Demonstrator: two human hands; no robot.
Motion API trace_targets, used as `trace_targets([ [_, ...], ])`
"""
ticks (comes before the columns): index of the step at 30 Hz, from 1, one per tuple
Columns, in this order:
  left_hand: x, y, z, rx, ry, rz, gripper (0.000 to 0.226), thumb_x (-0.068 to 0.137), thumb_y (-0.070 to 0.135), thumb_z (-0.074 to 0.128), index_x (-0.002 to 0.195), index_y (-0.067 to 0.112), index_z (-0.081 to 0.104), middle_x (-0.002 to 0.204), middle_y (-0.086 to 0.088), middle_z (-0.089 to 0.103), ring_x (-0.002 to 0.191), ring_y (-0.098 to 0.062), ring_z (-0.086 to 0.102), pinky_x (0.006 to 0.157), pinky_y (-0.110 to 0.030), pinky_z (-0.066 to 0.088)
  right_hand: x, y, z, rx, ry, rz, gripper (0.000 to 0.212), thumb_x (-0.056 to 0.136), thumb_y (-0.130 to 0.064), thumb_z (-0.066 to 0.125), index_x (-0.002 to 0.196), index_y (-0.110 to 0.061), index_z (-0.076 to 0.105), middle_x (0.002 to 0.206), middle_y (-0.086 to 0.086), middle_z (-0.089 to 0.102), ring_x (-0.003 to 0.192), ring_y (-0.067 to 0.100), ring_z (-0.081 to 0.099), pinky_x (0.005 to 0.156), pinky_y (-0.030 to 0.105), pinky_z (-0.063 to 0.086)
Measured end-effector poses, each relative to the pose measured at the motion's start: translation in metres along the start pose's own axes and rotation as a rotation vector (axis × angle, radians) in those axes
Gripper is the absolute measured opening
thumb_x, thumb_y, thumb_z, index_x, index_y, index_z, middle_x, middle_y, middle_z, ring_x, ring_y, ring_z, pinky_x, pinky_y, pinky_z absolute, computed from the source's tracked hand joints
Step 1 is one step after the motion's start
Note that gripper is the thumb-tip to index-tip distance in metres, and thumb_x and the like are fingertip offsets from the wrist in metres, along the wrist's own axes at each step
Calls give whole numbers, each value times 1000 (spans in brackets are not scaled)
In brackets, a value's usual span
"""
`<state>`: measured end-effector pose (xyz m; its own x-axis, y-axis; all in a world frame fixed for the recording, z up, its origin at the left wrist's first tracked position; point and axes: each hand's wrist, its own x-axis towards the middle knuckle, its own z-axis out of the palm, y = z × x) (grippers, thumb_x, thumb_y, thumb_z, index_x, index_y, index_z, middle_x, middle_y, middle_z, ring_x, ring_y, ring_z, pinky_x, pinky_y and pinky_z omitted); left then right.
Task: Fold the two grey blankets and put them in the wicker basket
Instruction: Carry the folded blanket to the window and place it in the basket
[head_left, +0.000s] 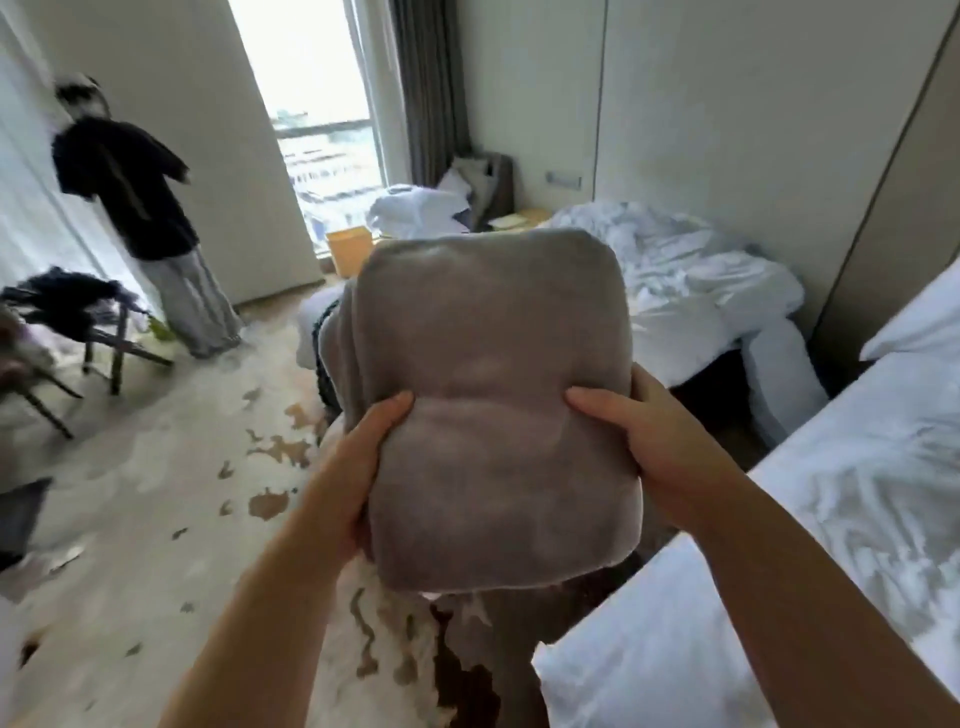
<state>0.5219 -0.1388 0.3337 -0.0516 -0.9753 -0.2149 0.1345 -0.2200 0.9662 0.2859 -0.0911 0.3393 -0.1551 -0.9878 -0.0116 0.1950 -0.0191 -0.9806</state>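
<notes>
Both grips, left hand (371, 470) and right hand (641, 436), pinch the folded grey blanket (493, 374), long axis pointing away.

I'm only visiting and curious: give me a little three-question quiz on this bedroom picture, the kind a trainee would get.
1. True or false: the grey blanket is folded into a thick pad.
2. How many hands grip the grey blanket? A) none B) one C) two
3. Fill in: the bedding on the near bed is ____ in colour.

Key
1. True.
2. C: the left hand and the right hand each grip a side, with the thumbs on top.
3. White.
</notes>
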Motion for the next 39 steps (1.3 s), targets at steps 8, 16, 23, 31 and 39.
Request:
trace_targets([
  [8,-14,57,-186,-52,179,207,67,48,56,79,105,24,68,98,-1,75,88,-20,73,75,-37,54,21,7,208,49,-98,-58,57,56,-54,77,107,-30,68,107,-5,73,102,19,68,92,46,51],
  [16,41,30,-284,-248,289,106,63,56,51,79,109,19,68,101,-7,74,90,-26,72,72,-38,55,95,56,318,-70,-172,10,32,77,-37,71,103,-18,69,97,5,75,92,26,71,84,49,56],
  [23,150,30,-330,-382,428,36,54,77,57,65,109,14,70,102,-12,74,94,-30,71,88,-45,53,215,109,387,-62,-143,189,33,80,-28,70,95,1,70,89,23,73,88,44,68,79,54,55],
  [31,299,87,-398,-274,616,90,23,86,28,63,99,11,71,94,-12,75,89,-27,72,87,-43,53,404,133,471,9,-287,247,28,76,-20,71,96,0,71,91,22,73,84,36,71,77,44,56],
  [39,409,127,-464,-187,689,69,17,84,24,68,95,13,74,96,-7,76,92,-22,72,83,-36,52,534,165,552,-27,-369,283,39,77,-18,70,97,14,59,80,25,64,71,31,61,68,42,49],
])
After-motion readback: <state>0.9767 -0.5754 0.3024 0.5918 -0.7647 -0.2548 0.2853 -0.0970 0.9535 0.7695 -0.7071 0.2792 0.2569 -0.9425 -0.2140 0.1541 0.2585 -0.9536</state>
